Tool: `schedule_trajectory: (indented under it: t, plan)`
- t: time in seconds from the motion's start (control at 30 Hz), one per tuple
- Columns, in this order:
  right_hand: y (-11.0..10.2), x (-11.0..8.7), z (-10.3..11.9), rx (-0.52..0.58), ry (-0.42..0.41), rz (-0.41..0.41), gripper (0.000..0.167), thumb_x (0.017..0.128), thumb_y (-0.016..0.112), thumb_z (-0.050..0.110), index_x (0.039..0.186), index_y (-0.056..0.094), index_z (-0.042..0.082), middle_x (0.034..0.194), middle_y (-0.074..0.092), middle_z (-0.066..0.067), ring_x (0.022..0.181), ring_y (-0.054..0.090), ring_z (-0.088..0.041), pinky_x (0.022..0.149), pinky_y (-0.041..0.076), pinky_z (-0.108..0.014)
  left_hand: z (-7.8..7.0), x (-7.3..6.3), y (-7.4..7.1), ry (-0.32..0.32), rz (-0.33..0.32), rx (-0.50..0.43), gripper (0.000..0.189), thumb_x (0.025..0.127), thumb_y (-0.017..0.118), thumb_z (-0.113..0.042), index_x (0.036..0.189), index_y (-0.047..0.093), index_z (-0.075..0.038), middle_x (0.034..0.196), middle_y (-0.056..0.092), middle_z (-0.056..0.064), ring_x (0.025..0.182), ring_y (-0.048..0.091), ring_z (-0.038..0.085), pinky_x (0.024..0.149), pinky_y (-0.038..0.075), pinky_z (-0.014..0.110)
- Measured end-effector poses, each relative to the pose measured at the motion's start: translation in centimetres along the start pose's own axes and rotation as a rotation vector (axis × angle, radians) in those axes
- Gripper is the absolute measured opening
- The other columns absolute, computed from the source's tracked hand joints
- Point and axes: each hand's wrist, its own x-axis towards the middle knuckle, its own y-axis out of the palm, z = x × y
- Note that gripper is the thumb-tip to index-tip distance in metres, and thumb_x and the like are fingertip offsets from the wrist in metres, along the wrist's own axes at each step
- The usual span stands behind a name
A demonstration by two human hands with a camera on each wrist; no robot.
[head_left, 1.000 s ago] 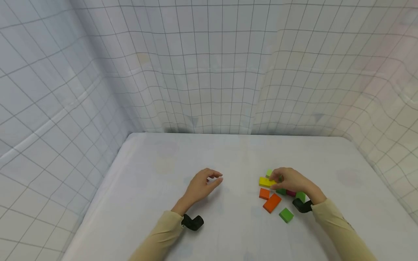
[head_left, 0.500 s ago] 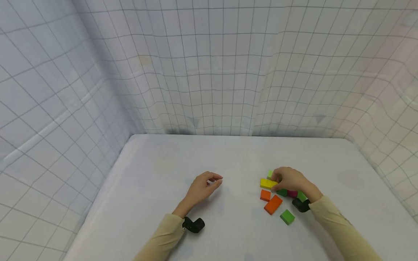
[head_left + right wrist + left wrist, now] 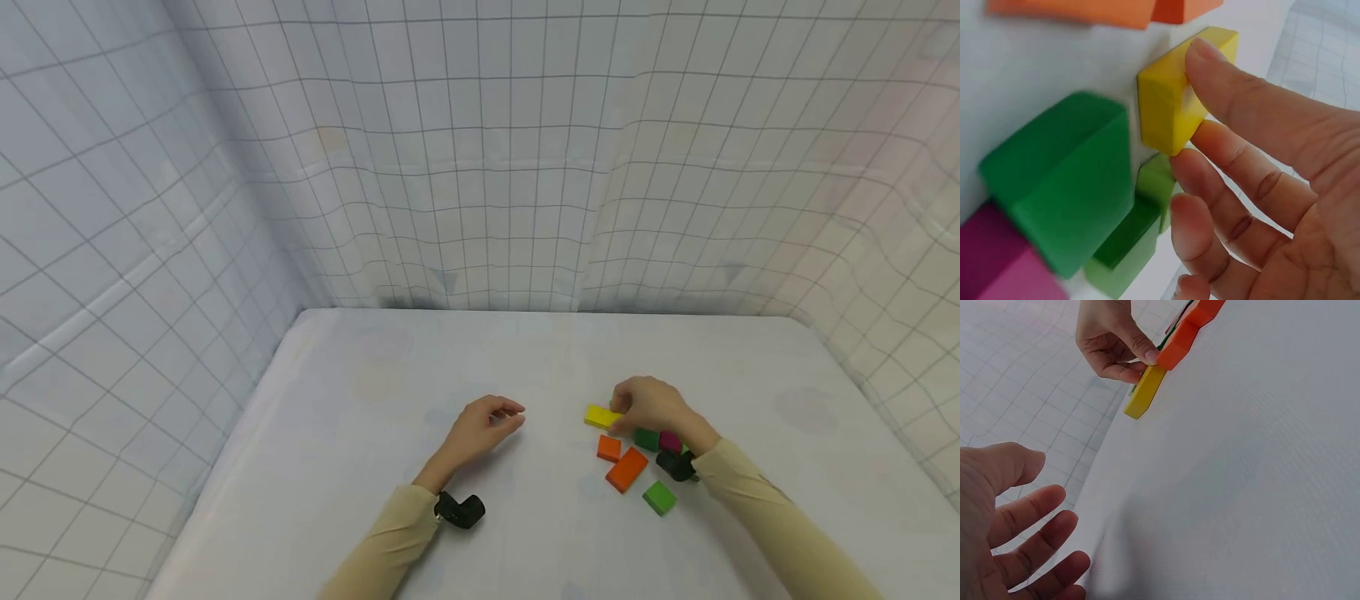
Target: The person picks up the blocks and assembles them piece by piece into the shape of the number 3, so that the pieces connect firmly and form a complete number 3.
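Yellow rectangular block (image 3: 598, 416): right of centre at the white table (image 3: 540, 533), pinched between thumb and fingers of the right hand (image 3: 651, 403). Left hand (image 3: 477, 430): farther left, fingers relaxed, holding nothing. Small orange block (image 3: 609, 448), larger orange rectangular block (image 3: 627, 470), green square block (image 3: 660, 497): successively nearer. Dark green block (image 3: 647, 439), magenta block (image 3: 671, 442): right.

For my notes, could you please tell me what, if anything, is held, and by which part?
The right hand pinches the yellow block by its right end; the left hand, nothing.

White, grid-lined sheeting (image 3: 510, 167) behind and beside white table (image 3: 360, 367).
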Motion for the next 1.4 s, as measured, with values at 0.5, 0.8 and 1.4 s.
schedule_trajectory:
  t: [0.5, 0.8, 1.4]
  plan:
    - [1.1, 2.9, 3.7, -0.044, -0.068, 0.049, 0.021, 0.069, 0.085, 0.023, 0.078, 0.067, 0.016, 0.075, 0.056, 0.006, 0.071, 0.05, -0.015, 0.062, 0.042, -0.032, 0.9, 0.1, 0.7, 0.04, -0.034, 0.055, 0.025, 0.09, 0.066, -0.025, 0.109, 0.071, -0.009, 0.102, 0.066, 0.0, 0.093, 0.055, 0.017, 0.082, 0.043, 0.035]
    - [2.0, 4.0, 5.4, 0.01, -0.073, 0.057, 0.022, 0.067, 0.087, 0.023, 0.078, 0.068, 0.017, 0.073, 0.056, 0.005, 0.068, 0.05, -0.014, 0.061, 0.041, -0.03, 1.3, 0.3, 1.1, 0.014, -0.053, 0.105, 0.032, 0.088, 0.068, -0.034, 0.113, 0.07, -0.013, 0.105, 0.066, -0.002, 0.093, 0.051, 0.016, 0.082, 0.04, 0.034]
    - [3.2, 4.9, 6.9, 0.074, -0.063, 0.06, 0.02, 0.069, 0.086, 0.023, 0.079, 0.069, 0.02, 0.073, 0.056, 0.006, 0.068, 0.049, -0.015, 0.06, 0.039, -0.03, 2.1, 0.3, 1.5, 0.076, -0.082, 0.132, 0.032, 0.087, 0.069, -0.031, 0.115, 0.069, -0.014, 0.105, 0.066, -0.002, 0.092, 0.05, 0.016, 0.081, 0.038, 0.035]
